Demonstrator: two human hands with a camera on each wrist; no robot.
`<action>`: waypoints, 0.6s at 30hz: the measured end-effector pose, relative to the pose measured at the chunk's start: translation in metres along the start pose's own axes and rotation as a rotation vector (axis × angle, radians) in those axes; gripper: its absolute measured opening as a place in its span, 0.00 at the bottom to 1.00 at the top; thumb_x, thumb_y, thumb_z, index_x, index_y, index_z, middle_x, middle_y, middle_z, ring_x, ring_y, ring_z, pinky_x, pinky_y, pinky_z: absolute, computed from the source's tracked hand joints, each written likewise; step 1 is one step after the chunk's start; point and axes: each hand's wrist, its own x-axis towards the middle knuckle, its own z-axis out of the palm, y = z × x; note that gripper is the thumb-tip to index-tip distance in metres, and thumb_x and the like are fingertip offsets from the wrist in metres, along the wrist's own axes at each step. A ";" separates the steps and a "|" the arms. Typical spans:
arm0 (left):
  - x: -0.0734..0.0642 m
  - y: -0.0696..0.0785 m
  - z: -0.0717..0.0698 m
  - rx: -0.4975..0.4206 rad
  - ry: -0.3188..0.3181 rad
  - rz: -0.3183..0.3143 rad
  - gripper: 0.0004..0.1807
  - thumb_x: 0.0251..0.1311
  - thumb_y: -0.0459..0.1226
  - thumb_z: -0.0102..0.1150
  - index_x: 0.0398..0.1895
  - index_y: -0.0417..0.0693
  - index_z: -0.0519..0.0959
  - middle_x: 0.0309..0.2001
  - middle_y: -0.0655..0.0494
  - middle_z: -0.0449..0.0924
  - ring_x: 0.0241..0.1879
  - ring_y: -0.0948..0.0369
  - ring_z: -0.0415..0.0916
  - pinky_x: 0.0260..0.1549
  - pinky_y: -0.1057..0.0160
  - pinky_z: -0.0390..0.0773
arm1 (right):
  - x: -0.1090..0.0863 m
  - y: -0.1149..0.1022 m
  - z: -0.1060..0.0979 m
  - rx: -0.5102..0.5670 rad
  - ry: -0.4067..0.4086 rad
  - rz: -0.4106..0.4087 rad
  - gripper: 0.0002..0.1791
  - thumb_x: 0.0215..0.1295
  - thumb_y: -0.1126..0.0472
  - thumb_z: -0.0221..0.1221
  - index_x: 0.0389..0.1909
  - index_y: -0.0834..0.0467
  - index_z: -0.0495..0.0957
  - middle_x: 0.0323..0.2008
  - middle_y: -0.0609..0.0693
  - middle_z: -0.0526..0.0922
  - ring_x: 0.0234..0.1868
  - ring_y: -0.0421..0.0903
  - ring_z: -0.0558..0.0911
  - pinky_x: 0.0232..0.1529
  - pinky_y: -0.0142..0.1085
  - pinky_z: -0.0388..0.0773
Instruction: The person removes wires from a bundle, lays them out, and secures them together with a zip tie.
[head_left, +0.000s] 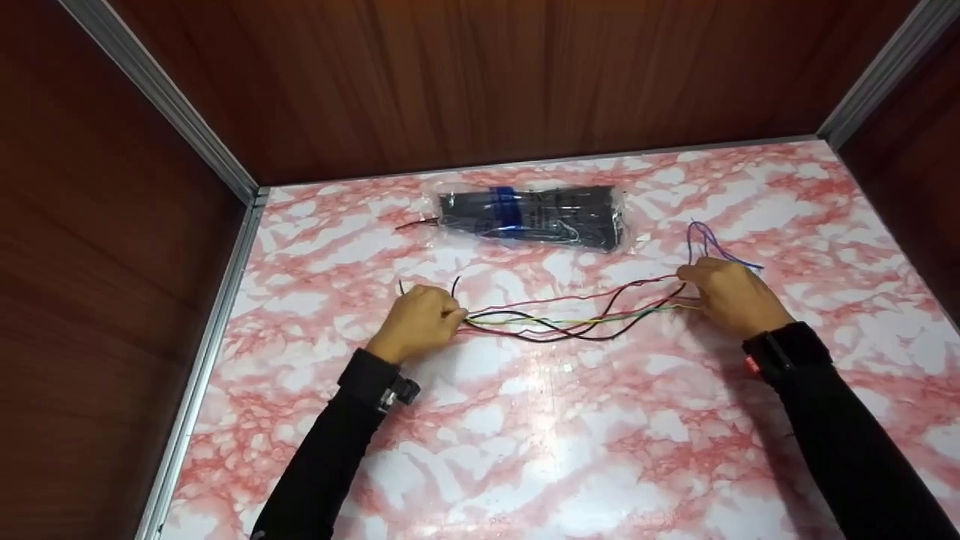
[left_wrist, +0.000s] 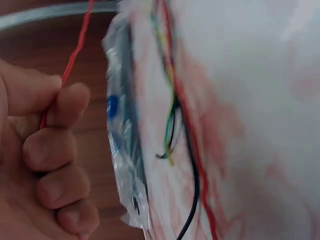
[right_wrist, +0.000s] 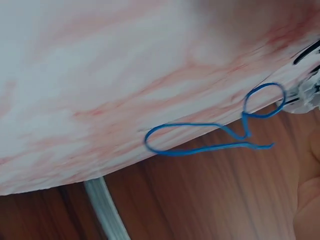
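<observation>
Apparently, wires (head_left: pixel 596 339) are being steadied.
Left hand (head_left: pixel 420 319) and right hand (head_left: pixel 731 292) are pinching opposite parts, probably avoiding tangles.

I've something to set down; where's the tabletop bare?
Barest: the marbled tabletop between the black sleeves, nearer than the wires. Also right of the blue wire. Crowded: the strip from left hand to right hand, plus the plastic packet behind.

Glare streaks the marbled tabletop (head_left: pixel 551 435) near its middle; both wrist views look dim, soft.
</observation>
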 end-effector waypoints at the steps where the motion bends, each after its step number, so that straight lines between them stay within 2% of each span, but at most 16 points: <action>1: -0.001 0.005 0.002 0.065 0.000 0.025 0.25 0.62 0.44 0.56 0.07 0.55 0.64 0.16 0.62 0.67 0.22 0.62 0.69 0.26 0.62 0.68 | -0.001 0.002 -0.001 -0.009 0.005 0.018 0.12 0.51 0.74 0.67 0.37 0.61 0.82 0.30 0.56 0.84 0.32 0.50 0.83 0.32 0.44 0.79; 3: -0.004 0.016 0.007 0.171 0.028 0.146 0.21 0.62 0.42 0.55 0.09 0.54 0.69 0.18 0.60 0.74 0.23 0.60 0.74 0.26 0.59 0.73 | -0.006 0.007 -0.002 -0.015 0.012 0.047 0.12 0.49 0.75 0.67 0.35 0.61 0.82 0.29 0.56 0.84 0.31 0.50 0.83 0.32 0.44 0.79; 5: -0.008 0.029 0.011 0.203 0.075 0.280 0.18 0.61 0.40 0.55 0.12 0.54 0.74 0.20 0.60 0.77 0.24 0.58 0.77 0.28 0.58 0.76 | -0.010 0.013 -0.003 -0.014 0.026 0.066 0.11 0.49 0.75 0.68 0.34 0.61 0.82 0.28 0.55 0.85 0.32 0.50 0.83 0.33 0.45 0.79; 8: -0.014 0.049 0.013 0.173 0.116 0.449 0.17 0.61 0.39 0.54 0.12 0.53 0.74 0.18 0.62 0.75 0.21 0.61 0.75 0.26 0.61 0.75 | -0.016 0.021 -0.003 -0.017 0.042 0.079 0.09 0.48 0.75 0.67 0.27 0.59 0.80 0.23 0.52 0.81 0.26 0.47 0.78 0.30 0.42 0.75; 9: -0.014 0.052 0.013 0.144 0.110 0.463 0.18 0.62 0.39 0.54 0.12 0.53 0.73 0.18 0.62 0.74 0.21 0.62 0.74 0.25 0.61 0.75 | -0.017 0.023 -0.003 -0.026 0.046 0.086 0.09 0.48 0.75 0.66 0.25 0.59 0.78 0.22 0.52 0.80 0.26 0.46 0.77 0.29 0.41 0.74; 10: -0.013 0.053 0.013 0.117 0.099 0.464 0.19 0.64 0.40 0.53 0.13 0.53 0.72 0.18 0.62 0.73 0.21 0.62 0.74 0.26 0.61 0.75 | -0.017 0.024 -0.004 -0.033 0.049 0.094 0.10 0.46 0.76 0.66 0.24 0.59 0.78 0.22 0.52 0.80 0.26 0.47 0.77 0.30 0.42 0.73; 12: -0.013 0.050 0.015 0.050 0.054 0.395 0.19 0.67 0.40 0.51 0.15 0.52 0.73 0.20 0.61 0.73 0.23 0.62 0.74 0.28 0.61 0.75 | -0.023 0.024 -0.005 -0.049 0.049 0.105 0.12 0.44 0.78 0.64 0.25 0.59 0.77 0.22 0.52 0.80 0.25 0.48 0.77 0.29 0.42 0.73; 15: -0.011 0.029 0.018 -0.046 0.039 0.212 0.14 0.68 0.38 0.52 0.24 0.49 0.81 0.27 0.60 0.81 0.31 0.62 0.79 0.36 0.61 0.78 | -0.025 0.018 -0.005 -0.051 0.057 0.099 0.14 0.42 0.78 0.65 0.29 0.60 0.79 0.25 0.53 0.82 0.28 0.50 0.80 0.30 0.45 0.76; 18: -0.009 0.008 0.020 -0.221 0.085 0.045 0.07 0.65 0.36 0.56 0.34 0.48 0.84 0.28 0.56 0.83 0.27 0.63 0.77 0.31 0.63 0.76 | -0.028 0.009 -0.004 -0.052 0.067 0.064 0.14 0.44 0.77 0.64 0.33 0.59 0.81 0.27 0.54 0.82 0.30 0.50 0.82 0.30 0.45 0.77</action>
